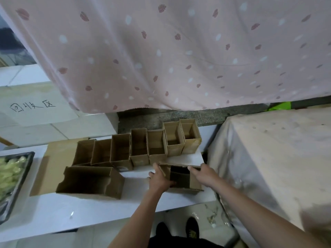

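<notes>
A small open cardboard box stands near the right end of the low white table. My left hand grips its left wall, thumb up along the flap and fingers curled round the near edge. My right hand holds its right side, fingers over the top rim. Behind it, a row of several open cardboard boxes steps back toward the right. A larger open box lies on its side to the left.
A flat cardboard sheet lies under the left boxes. A dark tray of pale yellowish pieces sits at the left edge. A cloth-covered block stands to the right. A pink patterned curtain hangs behind. My shoes are below.
</notes>
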Action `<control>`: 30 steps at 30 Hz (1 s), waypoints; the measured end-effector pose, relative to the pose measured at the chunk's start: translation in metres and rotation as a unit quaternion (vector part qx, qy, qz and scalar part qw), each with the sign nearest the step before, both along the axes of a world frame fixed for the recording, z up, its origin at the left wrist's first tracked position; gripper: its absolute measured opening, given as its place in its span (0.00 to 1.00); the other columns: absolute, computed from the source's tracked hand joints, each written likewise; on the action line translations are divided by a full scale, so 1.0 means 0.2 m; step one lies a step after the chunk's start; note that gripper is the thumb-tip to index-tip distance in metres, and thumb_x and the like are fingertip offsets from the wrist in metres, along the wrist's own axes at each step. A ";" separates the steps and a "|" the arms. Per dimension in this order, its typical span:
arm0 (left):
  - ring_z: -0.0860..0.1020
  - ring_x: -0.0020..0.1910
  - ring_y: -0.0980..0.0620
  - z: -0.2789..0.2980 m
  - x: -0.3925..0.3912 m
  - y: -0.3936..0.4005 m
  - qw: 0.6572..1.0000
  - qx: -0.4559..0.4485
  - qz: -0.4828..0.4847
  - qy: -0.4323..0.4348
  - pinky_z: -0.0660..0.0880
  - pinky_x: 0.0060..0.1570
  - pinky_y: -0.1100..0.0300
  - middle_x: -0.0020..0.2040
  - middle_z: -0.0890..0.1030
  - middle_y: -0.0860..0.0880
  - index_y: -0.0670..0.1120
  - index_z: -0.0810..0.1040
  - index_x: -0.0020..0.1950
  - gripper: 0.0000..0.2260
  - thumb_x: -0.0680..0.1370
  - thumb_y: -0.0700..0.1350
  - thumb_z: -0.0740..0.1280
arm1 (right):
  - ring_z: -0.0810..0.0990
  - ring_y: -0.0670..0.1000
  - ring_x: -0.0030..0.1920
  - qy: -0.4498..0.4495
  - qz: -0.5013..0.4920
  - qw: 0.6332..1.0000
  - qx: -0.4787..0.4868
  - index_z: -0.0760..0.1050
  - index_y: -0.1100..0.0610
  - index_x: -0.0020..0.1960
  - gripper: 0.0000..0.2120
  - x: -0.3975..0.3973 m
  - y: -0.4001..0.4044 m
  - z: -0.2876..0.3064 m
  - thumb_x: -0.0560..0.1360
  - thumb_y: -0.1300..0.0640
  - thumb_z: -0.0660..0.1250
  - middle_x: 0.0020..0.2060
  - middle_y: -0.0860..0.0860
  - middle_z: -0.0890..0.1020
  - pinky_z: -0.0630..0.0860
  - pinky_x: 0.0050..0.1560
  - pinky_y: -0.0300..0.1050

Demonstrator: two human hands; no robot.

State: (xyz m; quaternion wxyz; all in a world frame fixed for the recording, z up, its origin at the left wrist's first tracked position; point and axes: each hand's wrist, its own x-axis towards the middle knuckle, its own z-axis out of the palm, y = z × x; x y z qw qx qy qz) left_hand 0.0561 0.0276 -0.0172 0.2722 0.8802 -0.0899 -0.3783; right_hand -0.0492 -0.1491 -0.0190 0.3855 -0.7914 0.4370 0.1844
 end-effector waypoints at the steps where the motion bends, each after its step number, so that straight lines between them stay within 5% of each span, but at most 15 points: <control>1: 0.62 0.74 0.35 0.00 0.00 0.00 1.000 0.001 -0.002 0.001 0.67 0.70 0.43 0.73 0.63 0.39 0.51 0.47 0.79 0.48 0.71 0.47 0.78 | 0.78 0.51 0.44 -0.001 -0.011 1.000 -0.003 0.70 0.54 0.54 0.22 0.01 0.01 0.00 0.78 0.35 0.58 0.44 0.51 0.78 0.74 0.40 0.47; 5: 0.61 0.74 0.35 -0.04 0.02 0.00 1.000 -0.014 0.013 0.003 0.66 0.70 0.42 0.73 0.62 0.39 0.51 0.46 0.79 0.48 0.72 0.46 0.78 | 0.77 0.55 0.48 0.001 -0.027 0.999 -0.039 0.73 0.58 0.56 0.19 0.05 0.06 0.02 0.82 0.42 0.58 0.49 0.55 0.79 0.73 0.43 0.48; 10: 0.59 0.74 0.35 -0.08 0.02 0.01 0.998 -0.015 0.037 0.039 0.65 0.71 0.39 0.75 0.58 0.41 0.51 0.42 0.81 0.52 0.71 0.45 0.79 | 0.79 0.57 0.49 0.009 -0.084 0.995 -0.053 0.70 0.59 0.65 0.30 0.11 0.09 0.05 0.81 0.34 0.54 0.51 0.56 0.78 0.79 0.47 0.51; 14: 0.59 0.75 0.34 -0.10 0.01 0.04 0.996 0.021 0.051 0.076 0.65 0.72 0.40 0.77 0.56 0.39 0.50 0.43 0.81 0.48 0.74 0.43 0.75 | 0.78 0.62 0.59 0.019 -0.144 0.989 -0.032 0.64 0.60 0.72 0.37 0.12 0.12 0.07 0.78 0.31 0.55 0.63 0.59 0.76 0.79 0.56 0.58; 17: 0.65 0.72 0.35 -0.10 0.02 0.04 0.993 0.013 0.061 0.102 0.68 0.71 0.42 0.74 0.63 0.37 0.49 0.44 0.80 0.45 0.76 0.43 0.73 | 0.75 0.62 0.64 -0.013 -0.163 0.986 -0.041 0.60 0.61 0.74 0.40 0.13 0.15 0.04 0.77 0.30 0.56 0.67 0.60 0.73 0.76 0.56 0.53; 22: 0.74 0.65 0.41 -0.08 0.06 0.03 0.989 -0.022 0.062 0.131 0.76 0.64 0.50 0.67 0.73 0.38 0.46 0.39 0.80 0.43 0.78 0.43 0.69 | 0.73 0.60 0.65 -0.019 -0.104 0.994 -0.040 0.67 0.62 0.70 0.43 0.11 0.20 -0.01 0.70 0.30 0.68 0.65 0.60 0.73 0.75 0.62 0.54; 25: 0.75 0.63 0.42 -0.07 0.06 0.03 0.983 -0.037 0.043 0.175 0.77 0.61 0.51 0.66 0.73 0.40 0.47 0.36 0.80 0.45 0.78 0.45 0.69 | 0.68 0.61 0.70 0.014 -0.104 0.994 -0.037 0.58 0.61 0.75 0.46 0.09 0.19 -0.02 0.69 0.40 0.76 0.71 0.60 0.67 0.72 0.67 0.54; 27: 0.75 0.57 0.46 -0.06 0.07 0.04 0.978 -0.043 0.027 0.203 0.78 0.49 0.56 0.61 0.73 0.43 0.48 0.35 0.80 0.45 0.78 0.47 0.69 | 0.67 0.62 0.72 0.036 -0.107 0.993 -0.016 0.48 0.59 0.78 0.51 0.09 0.19 -0.02 0.70 0.45 0.77 0.74 0.62 0.63 0.70 0.68 0.53; 30: 0.73 0.48 0.51 -0.05 0.10 0.06 0.972 -0.051 0.012 0.228 0.76 0.44 0.58 0.53 0.72 0.47 0.50 0.38 0.81 0.41 0.79 0.45 0.65 | 0.71 0.62 0.69 0.060 -0.104 0.993 0.005 0.38 0.60 0.80 0.53 0.12 0.19 -0.01 0.73 0.52 0.75 0.71 0.62 0.69 0.72 0.64 0.51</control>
